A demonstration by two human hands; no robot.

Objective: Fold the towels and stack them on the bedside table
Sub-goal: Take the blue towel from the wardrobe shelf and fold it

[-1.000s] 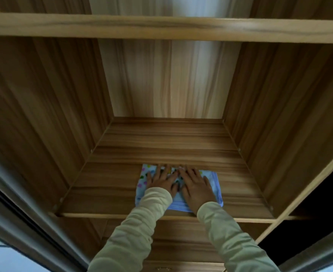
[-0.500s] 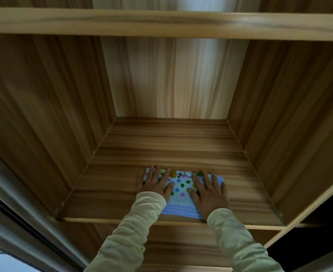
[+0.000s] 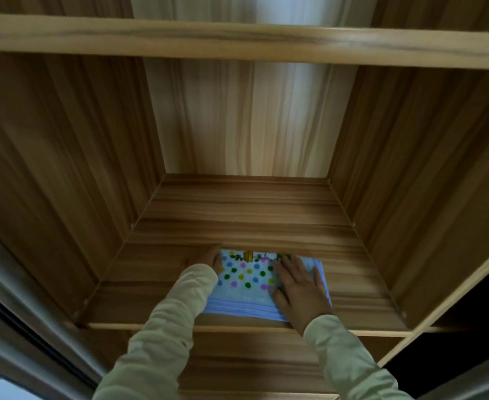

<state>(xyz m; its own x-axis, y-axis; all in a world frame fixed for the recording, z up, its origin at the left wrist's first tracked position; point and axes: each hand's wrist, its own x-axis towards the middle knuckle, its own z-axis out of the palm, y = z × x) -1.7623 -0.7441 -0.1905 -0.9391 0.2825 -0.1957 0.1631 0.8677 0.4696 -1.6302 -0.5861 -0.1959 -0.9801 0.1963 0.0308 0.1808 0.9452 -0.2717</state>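
A folded towel (image 3: 246,280), light blue with coloured dots and a striped front edge, lies flat on a wooden shelf (image 3: 237,220) inside a wardrobe, near its front edge. My left hand (image 3: 208,256) rests at the towel's left edge, mostly hidden by my pale green sleeve. My right hand (image 3: 299,287) lies flat, fingers spread, on the towel's right half. Neither hand grips the towel.
Wooden side walls (image 3: 64,168) close the compartment left and right, with a back panel (image 3: 246,119) behind. An upper shelf edge (image 3: 237,39) runs across the top. A lower shelf board (image 3: 237,365) shows below. A grey sliding-door frame (image 3: 21,327) stands at the left.
Both hands have slid apart from the towel's middle toward its left and right edges, uncovering the dotted pattern. The towel has stayed in place.
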